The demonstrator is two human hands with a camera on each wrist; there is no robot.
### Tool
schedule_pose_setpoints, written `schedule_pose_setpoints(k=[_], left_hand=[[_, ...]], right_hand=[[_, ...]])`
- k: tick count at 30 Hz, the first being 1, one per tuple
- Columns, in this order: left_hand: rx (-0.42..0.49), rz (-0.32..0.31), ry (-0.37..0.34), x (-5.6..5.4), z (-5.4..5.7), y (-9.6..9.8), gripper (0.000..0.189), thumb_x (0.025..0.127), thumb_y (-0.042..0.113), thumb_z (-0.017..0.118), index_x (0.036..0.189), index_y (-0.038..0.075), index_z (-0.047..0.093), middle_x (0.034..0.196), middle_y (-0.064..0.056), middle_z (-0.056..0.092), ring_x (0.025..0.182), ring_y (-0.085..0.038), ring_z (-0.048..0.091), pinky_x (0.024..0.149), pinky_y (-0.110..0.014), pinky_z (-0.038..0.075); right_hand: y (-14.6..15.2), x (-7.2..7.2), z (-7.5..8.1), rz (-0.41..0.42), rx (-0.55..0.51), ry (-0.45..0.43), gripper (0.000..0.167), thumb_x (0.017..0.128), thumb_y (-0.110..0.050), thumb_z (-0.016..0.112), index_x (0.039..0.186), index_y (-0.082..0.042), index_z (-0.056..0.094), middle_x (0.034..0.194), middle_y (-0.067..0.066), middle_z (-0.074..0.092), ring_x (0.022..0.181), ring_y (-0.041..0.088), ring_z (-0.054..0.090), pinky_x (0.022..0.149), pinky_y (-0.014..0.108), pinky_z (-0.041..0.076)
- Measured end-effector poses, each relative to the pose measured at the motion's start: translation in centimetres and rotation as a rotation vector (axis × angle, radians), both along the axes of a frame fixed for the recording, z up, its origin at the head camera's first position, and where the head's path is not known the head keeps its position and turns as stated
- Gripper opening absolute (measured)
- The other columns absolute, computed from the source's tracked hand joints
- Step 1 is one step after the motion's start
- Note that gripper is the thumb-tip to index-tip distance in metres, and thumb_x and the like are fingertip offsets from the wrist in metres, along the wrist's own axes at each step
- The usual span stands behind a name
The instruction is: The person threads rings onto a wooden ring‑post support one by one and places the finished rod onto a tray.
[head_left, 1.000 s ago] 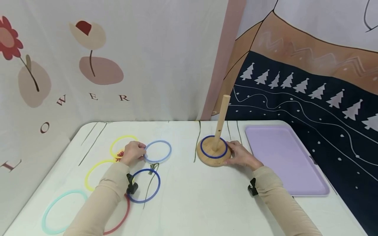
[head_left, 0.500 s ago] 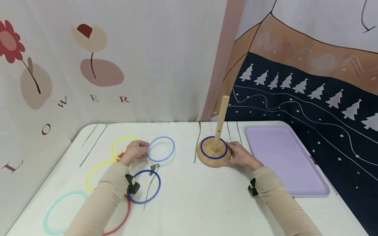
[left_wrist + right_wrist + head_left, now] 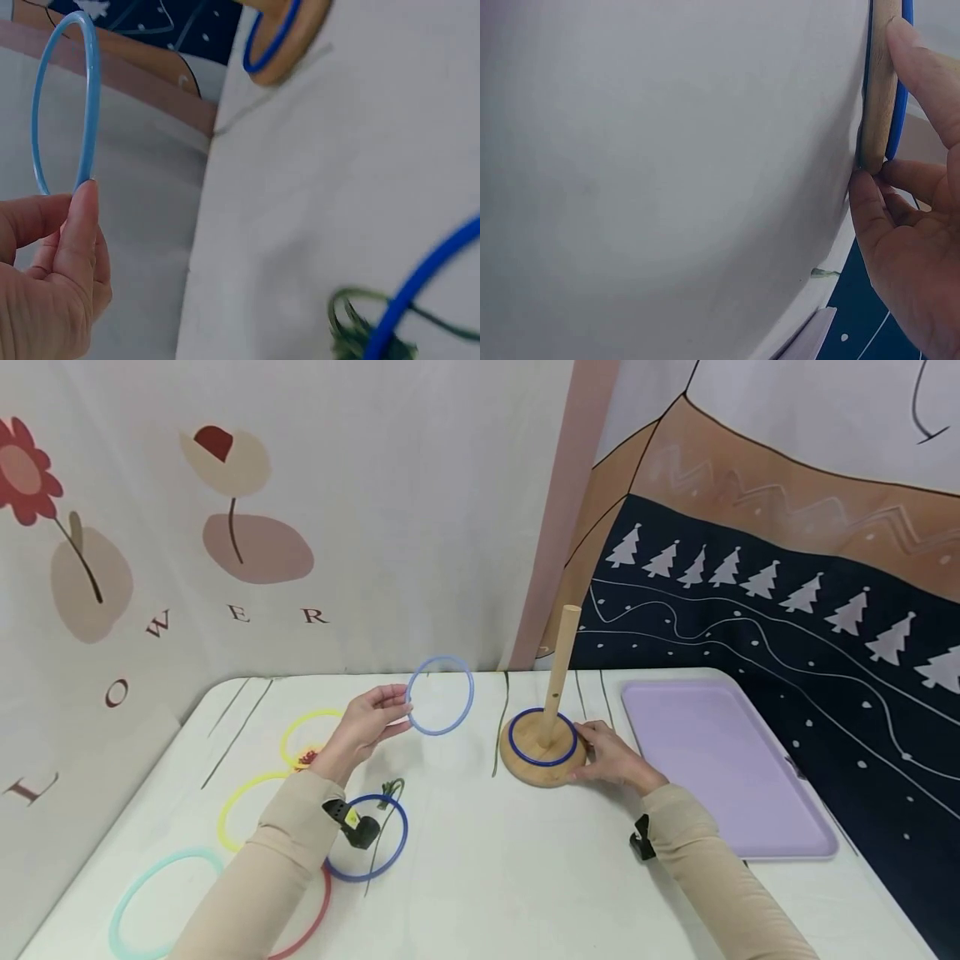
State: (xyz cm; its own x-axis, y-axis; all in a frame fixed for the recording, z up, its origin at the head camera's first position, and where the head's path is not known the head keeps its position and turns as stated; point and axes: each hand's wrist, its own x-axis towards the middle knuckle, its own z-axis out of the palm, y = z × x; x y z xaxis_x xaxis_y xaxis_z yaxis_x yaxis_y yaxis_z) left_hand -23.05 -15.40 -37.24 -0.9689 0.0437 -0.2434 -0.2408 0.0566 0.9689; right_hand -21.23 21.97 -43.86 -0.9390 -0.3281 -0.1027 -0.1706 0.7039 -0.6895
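Observation:
My left hand (image 3: 369,722) pinches a light blue ring (image 3: 472,693) by its near side and holds it up in the air, tilted nearly upright. Thumb and fingertips meet on the ring (image 3: 91,97) in the left wrist view. To the right stands a wooden peg stand (image 3: 562,668) with a round base (image 3: 536,772). A dark blue ring (image 3: 543,764) lies flat on that base, around the peg. My right hand (image 3: 613,756) grips the right edge of the base. In the right wrist view, the thumb and fingers lie round the base's rim (image 3: 879,97).
On the left of the table lie another dark blue ring (image 3: 405,835), two yellow rings (image 3: 283,747), a turquoise ring (image 3: 114,927) and a red ring (image 3: 318,914), some partly behind my left arm. A purple tray (image 3: 720,760) lies right of the stand.
My left hand has lifted the light blue ring off the table and carried it up and to the right, tipping it more upright. The right hand and the stand stay in place.

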Motion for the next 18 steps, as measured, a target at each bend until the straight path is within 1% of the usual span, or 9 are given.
schedule_pose_setpoints(k=[5,7,13,18], left_hand=[[0.184,-0.021,0.063,0.3,1.7,1.8,0.040,0.093,-0.001,0.054,0.131,-0.003,0.042,0.099,0.001,0.051,0.083,-0.004,0.060,0.078,-0.020,0.055],[0.240,-0.022,0.082,0.6,2.5,2.7,0.036,0.092,-0.003,0.054,0.127,-0.002,0.045,0.098,0.001,0.052,0.083,-0.005,0.060,0.077,-0.020,0.056],[0.350,-0.021,0.112,1.1,4.7,5.2,0.026,0.091,-0.005,0.055,0.114,0.005,0.052,0.098,0.000,0.052,0.084,-0.007,0.060,0.076,-0.022,0.056],[0.426,-0.033,0.119,1.3,6.1,7.1,0.023,0.090,-0.006,0.055,0.107,0.010,0.055,0.096,0.001,0.053,0.082,-0.007,0.060,0.072,-0.021,0.057]], right_hand=[[0.1,-0.1,0.0,0.014,-0.002,0.007,0.092,0.071,-0.016,0.083,0.139,0.014,0.029,0.132,0.028,0.036,0.116,0.037,0.045,0.101,0.050,0.040],[0.1,-0.1,0.0,0.019,-0.001,0.012,0.092,0.071,-0.016,0.083,0.139,0.014,0.030,0.131,0.028,0.037,0.116,0.037,0.045,0.101,0.050,0.040],[0.1,0.0,0.1,0.016,-0.003,0.021,0.092,0.071,-0.015,0.083,0.139,0.014,0.030,0.133,0.029,0.036,0.116,0.038,0.045,0.101,0.050,0.040],[0.1,0.1,0.1,0.021,0.003,0.028,0.091,0.071,-0.016,0.083,0.139,0.014,0.030,0.132,0.029,0.037,0.114,0.038,0.046,0.100,0.050,0.041]])
